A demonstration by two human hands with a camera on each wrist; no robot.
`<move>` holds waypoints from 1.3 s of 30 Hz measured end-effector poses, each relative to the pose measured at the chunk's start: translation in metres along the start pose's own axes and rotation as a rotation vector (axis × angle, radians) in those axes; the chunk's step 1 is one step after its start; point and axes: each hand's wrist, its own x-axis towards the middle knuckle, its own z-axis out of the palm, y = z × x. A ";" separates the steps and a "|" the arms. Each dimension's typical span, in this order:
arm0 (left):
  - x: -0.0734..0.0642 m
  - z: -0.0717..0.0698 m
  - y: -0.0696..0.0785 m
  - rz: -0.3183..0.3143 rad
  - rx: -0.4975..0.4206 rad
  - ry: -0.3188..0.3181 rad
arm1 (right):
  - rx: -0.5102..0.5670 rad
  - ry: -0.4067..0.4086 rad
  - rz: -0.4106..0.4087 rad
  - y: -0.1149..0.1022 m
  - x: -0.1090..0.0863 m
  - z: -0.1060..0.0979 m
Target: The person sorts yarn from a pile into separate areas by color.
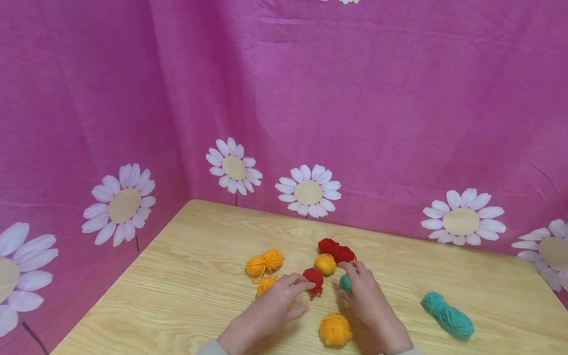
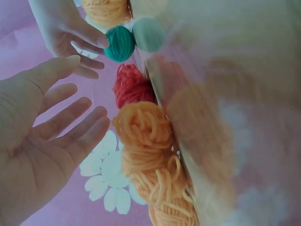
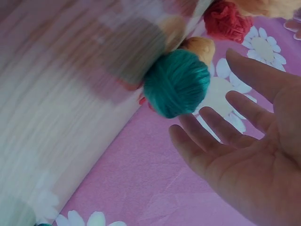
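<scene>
My left hand (image 1: 272,307) is over the table beside a small red yarn ball (image 1: 313,279), its fingers spread and loosely bent. In the left wrist view that palm faces the yarn with a gap between. My right hand (image 1: 369,301) is next to a small green yarn ball (image 1: 345,283), which it partly hides in the head view. The right wrist view shows the green ball (image 3: 177,84) just beyond relaxed fingers; contact is hard to tell. A yellow yarn ball (image 1: 265,285) is partly behind the left hand. Another yellow ball (image 1: 335,330) lies between the wrists.
Farther back are a red yarn skein (image 1: 336,250), a small yellow ball (image 1: 325,264) and a yellow skein (image 1: 264,262). A green skein (image 1: 448,315) lies to the right on the wooden table (image 1: 172,290). Pink cloth (image 1: 368,106) with daisies hangs behind.
</scene>
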 end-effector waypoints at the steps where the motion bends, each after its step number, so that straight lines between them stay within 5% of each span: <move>1: 0.000 0.001 0.001 -0.001 -0.003 -0.006 | -0.002 -0.006 0.004 0.001 0.000 0.000; 12: 0.003 0.005 0.013 0.022 -0.064 -0.114 | -0.011 -0.016 -0.009 0.007 -0.002 -0.001; 27: 0.011 0.016 0.030 0.106 0.049 -0.238 | -0.019 -0.056 0.029 0.008 -0.003 -0.001; 39: 0.014 0.022 0.036 0.202 0.108 -0.258 | -0.019 -0.106 0.047 0.009 -0.002 -0.001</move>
